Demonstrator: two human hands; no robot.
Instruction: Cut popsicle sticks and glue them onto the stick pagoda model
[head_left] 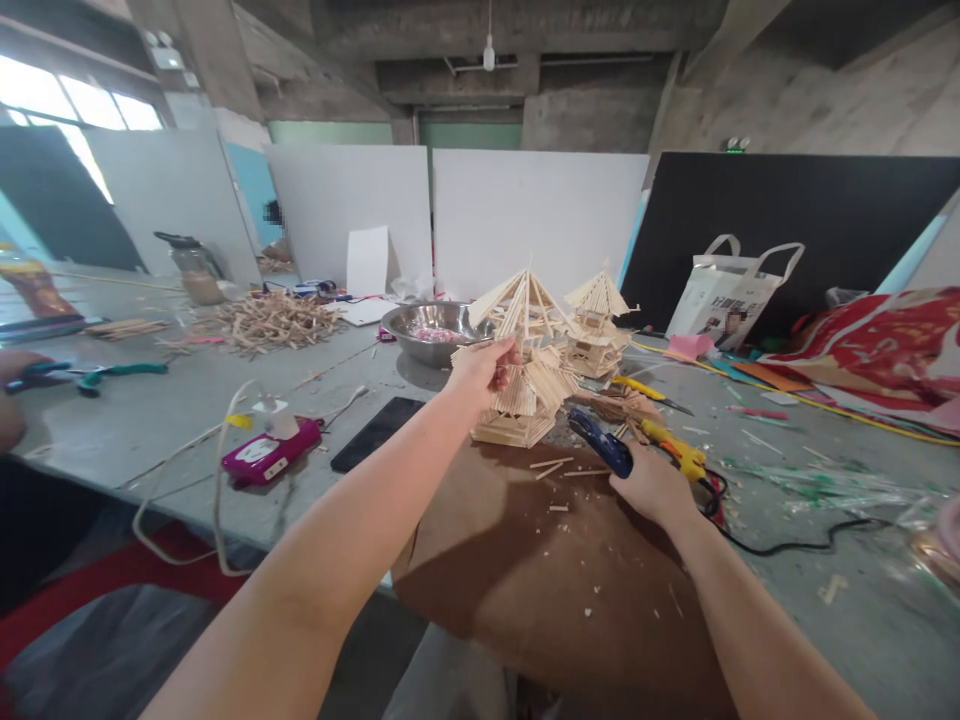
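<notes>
My left hand [480,378] reaches forward with its fingers closed at the near side of a pagoda model [525,390] built of thin wooden sticks. The model stands upright and has a pointed upper roof above a wider lower roof. Whether a small stick is also between those fingers is hidden. My right hand [651,482] is closed on the end of a dark blue tool [601,442], whose kind I cannot make out. Close beside that hand lies a yellow glue gun [675,448]. Short loose sticks [551,466] lie on the brown board [525,560] below the model.
Behind stands a second stick pagoda [596,325] and a metal bowl [424,335]. A yellow-handled cutter [649,392] lies right. Leftward are a phone [379,432], a magenta power strip [271,450], a stick pile [274,322] and another person's hand [16,372] by teal-handled pliers [120,372].
</notes>
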